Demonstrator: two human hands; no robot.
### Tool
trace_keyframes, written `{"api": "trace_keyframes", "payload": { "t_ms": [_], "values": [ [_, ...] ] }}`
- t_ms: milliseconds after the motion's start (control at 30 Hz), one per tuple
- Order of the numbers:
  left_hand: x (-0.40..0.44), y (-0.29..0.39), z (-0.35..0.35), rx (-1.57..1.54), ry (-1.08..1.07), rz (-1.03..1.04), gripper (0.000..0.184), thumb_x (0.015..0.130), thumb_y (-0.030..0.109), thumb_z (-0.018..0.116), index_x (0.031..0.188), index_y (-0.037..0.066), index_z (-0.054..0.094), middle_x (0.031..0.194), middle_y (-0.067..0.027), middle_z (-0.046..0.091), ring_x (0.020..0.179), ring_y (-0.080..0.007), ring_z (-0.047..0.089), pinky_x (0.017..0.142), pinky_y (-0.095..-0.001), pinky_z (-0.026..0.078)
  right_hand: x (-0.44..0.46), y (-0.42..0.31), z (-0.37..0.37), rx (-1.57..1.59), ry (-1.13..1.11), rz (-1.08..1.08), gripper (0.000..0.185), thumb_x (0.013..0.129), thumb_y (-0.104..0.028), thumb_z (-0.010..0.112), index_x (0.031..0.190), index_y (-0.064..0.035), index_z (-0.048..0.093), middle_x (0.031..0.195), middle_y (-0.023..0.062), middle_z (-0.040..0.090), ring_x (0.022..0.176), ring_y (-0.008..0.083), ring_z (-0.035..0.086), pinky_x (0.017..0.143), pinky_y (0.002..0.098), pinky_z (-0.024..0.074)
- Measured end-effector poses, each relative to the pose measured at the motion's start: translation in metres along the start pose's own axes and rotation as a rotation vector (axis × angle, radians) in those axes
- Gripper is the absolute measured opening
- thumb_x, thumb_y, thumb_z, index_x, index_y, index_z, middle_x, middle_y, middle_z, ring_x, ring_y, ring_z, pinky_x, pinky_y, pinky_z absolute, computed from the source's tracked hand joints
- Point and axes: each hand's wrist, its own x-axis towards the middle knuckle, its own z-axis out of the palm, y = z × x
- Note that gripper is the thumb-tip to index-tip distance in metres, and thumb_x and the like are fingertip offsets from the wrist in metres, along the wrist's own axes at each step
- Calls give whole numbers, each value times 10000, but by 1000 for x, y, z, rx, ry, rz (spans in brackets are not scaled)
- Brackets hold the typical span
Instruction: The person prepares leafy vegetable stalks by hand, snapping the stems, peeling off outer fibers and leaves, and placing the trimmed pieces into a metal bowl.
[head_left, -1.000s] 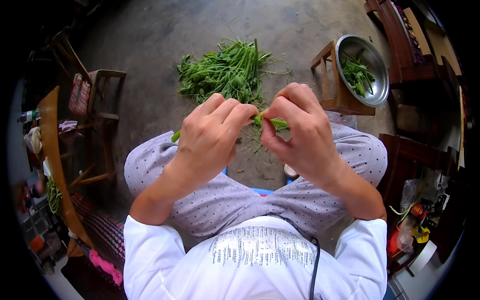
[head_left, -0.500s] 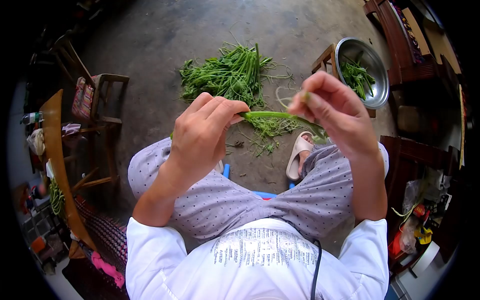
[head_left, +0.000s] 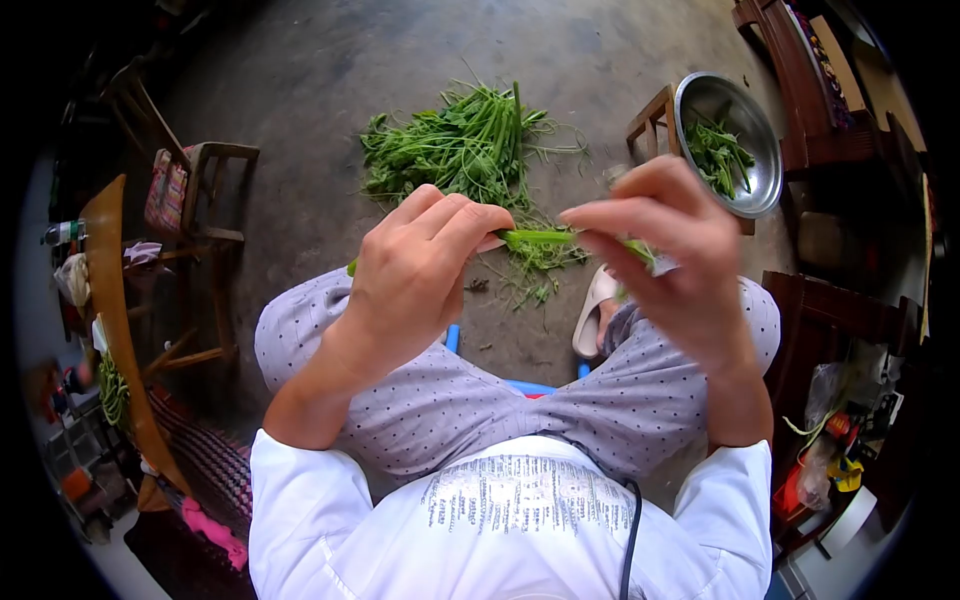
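Observation:
A green vegetable stem (head_left: 540, 237) is stretched level between my hands, above my knees. My left hand (head_left: 415, 265) is closed round it, thumb and fingers pinching near its middle. A short green bit of it shows past the left edge of that hand. My right hand (head_left: 670, 260) is at the stem's right part, with its fingers beside the stem and blurred by motion. Whether they grip it is unclear. Beyond my hands, a heap of leafy green stems (head_left: 450, 145) lies on the floor, with thin peelings (head_left: 545, 260) on its near side.
A metal basin (head_left: 765, 130) with several green pieces rests on a wooden stool (head_left: 652, 122) at the right. On the left are a wooden chair (head_left: 205, 180) and a wooden table edge (head_left: 110, 260). Bags and small items (head_left: 830, 430) lie at the lower right.
My right hand has moved slightly down and left towards the stem. The thin curled strand at its fingertips no longer shows there. My left hand keeps its hold, shifted slightly right.

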Motion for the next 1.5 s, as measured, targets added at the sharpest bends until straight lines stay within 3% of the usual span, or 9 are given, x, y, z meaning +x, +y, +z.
{"api": "trace_keyframes", "payload": {
  "t_ms": [67,267,567,867,1000,1167,1200,1267,1500],
  "values": [
    [1,1,1,7,-11,16,239,719,-54,625,928,60,602,771,-57,602,699,-241,559,594,-345,458,-5,-3,16,-29,-5,-51,174,694,-32,726,857,-42,665,810,75,569,773,229,551,657,316,473],
    [2,7,0,6,-49,3,260,702,-72,623,944,21,609,823,-103,611,737,-283,559,635,-361,460,-7,-3,22,-91,-28,-113,215,681,-15,700,890,-27,650,816,63,576,767,228,555,652,324,479],
    [0,4,4,37,-35,11,255,680,-76,629,914,22,601,795,-94,597,716,-276,549,611,-360,449,-10,1,33,-222,-51,-227,243,625,-1,635,867,20,622,803,71,575,742,217,564,645,299,495],
    [2,6,4,67,-29,18,265,679,-81,621,918,31,607,799,-87,608,720,-270,559,620,-351,461,-9,-2,39,-272,18,-243,140,641,-6,657,732,-10,551,745,76,542,711,223,551,611,320,469],
    [2,6,4,53,-22,19,266,686,-83,622,922,37,614,800,-86,615,723,-270,563,626,-348,466,-7,-4,32,-59,44,-54,132,692,11,683,775,-23,586,775,94,567,733,266,562,636,334,479],
    [1,2,3,26,12,42,265,710,-67,617,949,46,597,809,-69,617,719,-248,568,612,-343,459,-5,-2,26,270,38,236,105,768,-15,674,871,-2,658,791,99,612,674,201,593,610,297,483],
    [1,2,3,27,13,43,265,710,-67,617,949,46,597,809,-69,617,719,-248,568,612,-343,459,-5,-1,23,270,38,234,105,768,-15,674,871,-2,658,791,99,612,674,201,593,610,297,483],
    [1,3,2,-64,23,-29,251,732,-78,606,955,38,601,811,-81,625,716,-262,575,616,-352,462,-4,1,18,301,-39,273,113,808,15,646,920,14,664,811,57,615,697,103,565,628,223,450],
    [-1,6,0,-305,-17,-234,210,786,-83,572,969,17,594,814,-97,623,717,-247,586,626,-341,464,-4,4,16,365,-65,365,89,854,-13,633,927,37,648,833,50,591,743,84,548,650,217,437]
  ]
}}
